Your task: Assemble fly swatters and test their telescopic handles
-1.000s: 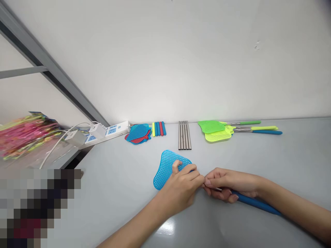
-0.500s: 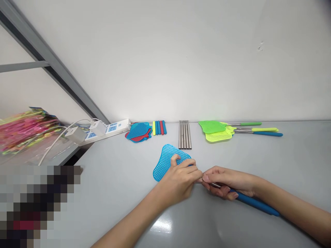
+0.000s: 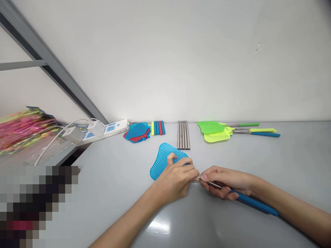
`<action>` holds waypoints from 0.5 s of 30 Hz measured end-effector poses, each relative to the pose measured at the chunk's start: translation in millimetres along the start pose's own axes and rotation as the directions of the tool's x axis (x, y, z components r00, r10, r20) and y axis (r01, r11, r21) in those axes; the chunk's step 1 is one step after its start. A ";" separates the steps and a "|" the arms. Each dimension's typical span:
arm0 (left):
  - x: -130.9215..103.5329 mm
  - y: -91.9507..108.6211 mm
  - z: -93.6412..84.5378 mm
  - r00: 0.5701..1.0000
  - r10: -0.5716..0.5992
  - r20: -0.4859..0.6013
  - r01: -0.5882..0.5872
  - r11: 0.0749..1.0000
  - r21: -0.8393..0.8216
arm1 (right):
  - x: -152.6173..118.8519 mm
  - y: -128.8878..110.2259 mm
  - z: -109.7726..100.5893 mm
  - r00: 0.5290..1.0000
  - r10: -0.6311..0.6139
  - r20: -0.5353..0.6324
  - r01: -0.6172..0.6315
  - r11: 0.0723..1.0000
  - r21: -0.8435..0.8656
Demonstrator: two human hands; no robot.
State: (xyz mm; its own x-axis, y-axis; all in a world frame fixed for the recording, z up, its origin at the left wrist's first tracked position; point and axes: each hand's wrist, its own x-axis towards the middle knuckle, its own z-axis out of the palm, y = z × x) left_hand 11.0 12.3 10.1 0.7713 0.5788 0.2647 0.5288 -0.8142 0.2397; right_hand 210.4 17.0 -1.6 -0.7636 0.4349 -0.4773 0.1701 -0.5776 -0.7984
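My left hand (image 3: 178,177) is closed around the neck of a blue perforated fly swatter head (image 3: 158,165), whose net points to the upper left. Its joint with the rod is hidden under my fingers. My right hand (image 3: 219,182) pinches a thin metal rod (image 3: 215,185) between thumb and fingers, close beside the left hand. At the rod's lower right end is a blue handle (image 3: 254,202), passing beneath the right palm and wrist. A short bit of rod shows between both hands.
Along the wall lie a pile of blue and red swatter heads (image 3: 137,131), several coloured handles (image 3: 158,127), several metal rods (image 3: 183,136) and green and yellow swatters with handles (image 3: 217,136). A power strip (image 3: 116,126) with plugged-in adapters and bagged colourful items (image 3: 28,129) are at left.
My left hand and the blue head have shifted slightly left, so a little more rod shows between my hands. Both grips stay closed. The whole view has moved slightly.
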 end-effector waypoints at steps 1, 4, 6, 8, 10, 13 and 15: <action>0.0 -0.4 -0.2 1.000 -0.001 -0.005 0.001 1.000 0.006 | 0.3 0.2 -0.8 1.000 0.010 -0.001 -0.010 1.000 0.009; 0.2 -1.8 -0.7 1.000 0.000 -0.013 0.000 1.000 0.021 | 1.4 0.4 -2.9 1.000 0.024 -0.002 -0.024 0.999 0.026; 0.2 -2.7 -1.2 1.000 -0.007 -0.012 0.007 1.000 0.025 | 1.9 0.0 -3.4 1.000 0.027 0.001 -0.027 0.999 0.030; 0.0 -3.2 -1.7 1.000 -0.017 -0.008 0.017 1.000 0.020 | 1.9 -0.6 -3.0 1.000 0.028 0.000 -0.028 0.999 0.033; -0.4 -3.4 -2.3 1.000 -0.024 -0.003 0.024 1.000 0.017 | 1.6 -1.2 -2.0 1.000 0.025 -0.003 -0.025 0.999 0.033; -1.0 -3.5 -2.9 1.000 -0.029 -0.002 0.029 0.999 0.022 | 1.4 -1.4 -0.8 1.000 0.018 -0.006 -0.018 0.999 0.028; -1.4 -3.8 -3.2 1.000 -0.031 -0.003 0.031 0.999 0.024 | 1.7 -1.3 -0.7 1.000 0.021 -0.010 -0.020 0.999 0.024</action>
State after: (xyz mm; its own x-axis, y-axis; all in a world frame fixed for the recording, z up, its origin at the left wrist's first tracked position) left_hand 6.7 14.7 11.8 0.7533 0.6041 0.2600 0.5608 -0.7966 0.2258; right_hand 209.3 19.0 -1.7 -0.7538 0.4297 -0.4972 0.1704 -0.6030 -0.7794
